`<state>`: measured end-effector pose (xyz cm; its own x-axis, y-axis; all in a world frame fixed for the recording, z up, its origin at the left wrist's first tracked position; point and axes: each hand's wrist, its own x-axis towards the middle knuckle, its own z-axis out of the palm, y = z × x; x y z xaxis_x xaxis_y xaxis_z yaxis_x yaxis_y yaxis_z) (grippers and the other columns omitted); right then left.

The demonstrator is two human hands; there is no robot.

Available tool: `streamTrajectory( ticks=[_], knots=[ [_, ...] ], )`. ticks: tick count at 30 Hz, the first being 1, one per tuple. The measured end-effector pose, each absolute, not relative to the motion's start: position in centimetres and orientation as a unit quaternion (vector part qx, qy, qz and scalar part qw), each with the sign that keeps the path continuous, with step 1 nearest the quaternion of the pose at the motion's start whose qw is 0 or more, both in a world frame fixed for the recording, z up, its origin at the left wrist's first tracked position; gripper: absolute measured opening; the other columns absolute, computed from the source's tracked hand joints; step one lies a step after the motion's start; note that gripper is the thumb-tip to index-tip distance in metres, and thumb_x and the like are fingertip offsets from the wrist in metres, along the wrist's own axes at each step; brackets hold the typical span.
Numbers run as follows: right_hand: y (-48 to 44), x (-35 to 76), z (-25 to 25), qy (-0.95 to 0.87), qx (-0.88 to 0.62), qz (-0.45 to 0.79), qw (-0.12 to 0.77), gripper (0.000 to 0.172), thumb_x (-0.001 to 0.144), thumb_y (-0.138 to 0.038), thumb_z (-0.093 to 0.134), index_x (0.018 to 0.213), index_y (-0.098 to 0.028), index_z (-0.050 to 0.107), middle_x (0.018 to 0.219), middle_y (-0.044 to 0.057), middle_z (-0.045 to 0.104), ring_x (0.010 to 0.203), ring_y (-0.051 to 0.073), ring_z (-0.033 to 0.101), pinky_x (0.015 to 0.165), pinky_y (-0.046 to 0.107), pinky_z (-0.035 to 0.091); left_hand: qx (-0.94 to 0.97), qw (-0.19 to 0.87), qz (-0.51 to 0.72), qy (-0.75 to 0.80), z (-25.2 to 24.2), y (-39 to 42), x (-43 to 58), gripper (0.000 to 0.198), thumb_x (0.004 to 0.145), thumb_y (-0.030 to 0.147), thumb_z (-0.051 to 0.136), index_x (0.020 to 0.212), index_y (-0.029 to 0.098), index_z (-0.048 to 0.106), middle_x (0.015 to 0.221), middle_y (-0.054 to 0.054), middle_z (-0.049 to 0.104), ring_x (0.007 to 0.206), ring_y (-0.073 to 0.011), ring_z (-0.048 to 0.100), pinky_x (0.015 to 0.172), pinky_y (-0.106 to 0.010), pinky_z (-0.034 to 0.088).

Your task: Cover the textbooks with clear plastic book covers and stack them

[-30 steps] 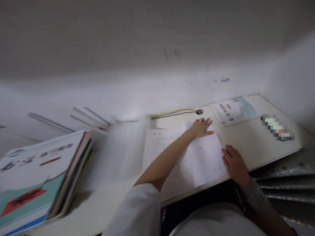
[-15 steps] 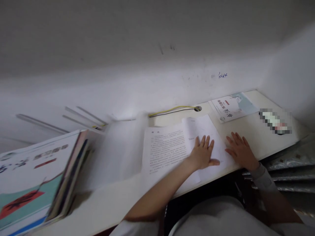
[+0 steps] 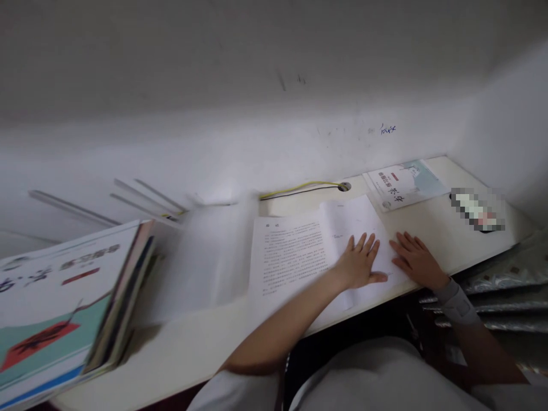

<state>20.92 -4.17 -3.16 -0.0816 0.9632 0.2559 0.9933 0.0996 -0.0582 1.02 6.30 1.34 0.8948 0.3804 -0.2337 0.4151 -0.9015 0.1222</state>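
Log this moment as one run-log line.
left hand: flat on printed sheets | right hand: flat at sheets' right edge | nearby: booklet, book stack

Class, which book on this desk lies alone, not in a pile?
The thin pale booklet lying flat near the wall, beyond the papers; the others form a thick pile at the left.

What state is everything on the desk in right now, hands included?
left hand: flat on the papers, fingers spread
right hand: flat, at the papers' right edge
papers: lying flat, printed side up
booklet: closed, lying flat
books: closed, stacked
cable: runs into a hole in the desk
blurred object: pixelated, state cannot be told
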Motion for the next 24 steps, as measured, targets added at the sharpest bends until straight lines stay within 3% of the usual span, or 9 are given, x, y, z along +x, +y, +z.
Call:
streamTrajectory(
  ticks=[10, 16, 24],
  knots=[
    [-4.1, 21.2, -3.4, -0.732, -0.668, -0.060, 0.118, 0.048, 0.093, -0.041, 0.039, 0.135, -0.020, 0.046, 0.143, 0.013, 0.042, 0.134, 0.027, 0.032, 0.103, 0.047, 0.032, 0.978, 0.078, -0.075, 0.177, 0.7, 6.3, 1.9, 0.095, 0.080, 0.076, 0.020, 0.147, 0.009, 0.013, 0.153, -0.016, 0.011, 0.141, -0.0327, 0.006, 0.112, -0.049, 0.011],
    [-4.1, 21.2, -3.5, -0.731, -0.670, -0.054, 0.116, 0.049, 0.093, -0.041, 0.039, 0.135, -0.018, 0.046, 0.142, 0.014, 0.042, 0.134, 0.028, 0.033, 0.104, 0.048, 0.031, 0.982, 0.072, -0.048, 0.167, 0.8, 6.2, 2.9, 0.100, 0.080, 0.076, 0.021, 0.147, 0.003, 0.007, 0.152, -0.020, 0.008, 0.142, -0.0298, 0.007, 0.113, -0.043, 0.012],
    [-4.2, 21.2, -3.3, -0.731, -0.668, -0.058, 0.125, 0.047, 0.093, -0.040, 0.039, 0.134, -0.018, 0.046, 0.142, 0.013, 0.042, 0.134, 0.027, 0.034, 0.104, 0.047, 0.032, 0.957, 0.043, -0.072, 0.278, 1.4, 6.2, 1.0, 0.105, 0.075, 0.081, 0.020, 0.145, 0.003, 0.020, 0.150, -0.025, 0.014, 0.141, -0.0362, 0.006, 0.109, -0.059, 0.003]
  ],
)
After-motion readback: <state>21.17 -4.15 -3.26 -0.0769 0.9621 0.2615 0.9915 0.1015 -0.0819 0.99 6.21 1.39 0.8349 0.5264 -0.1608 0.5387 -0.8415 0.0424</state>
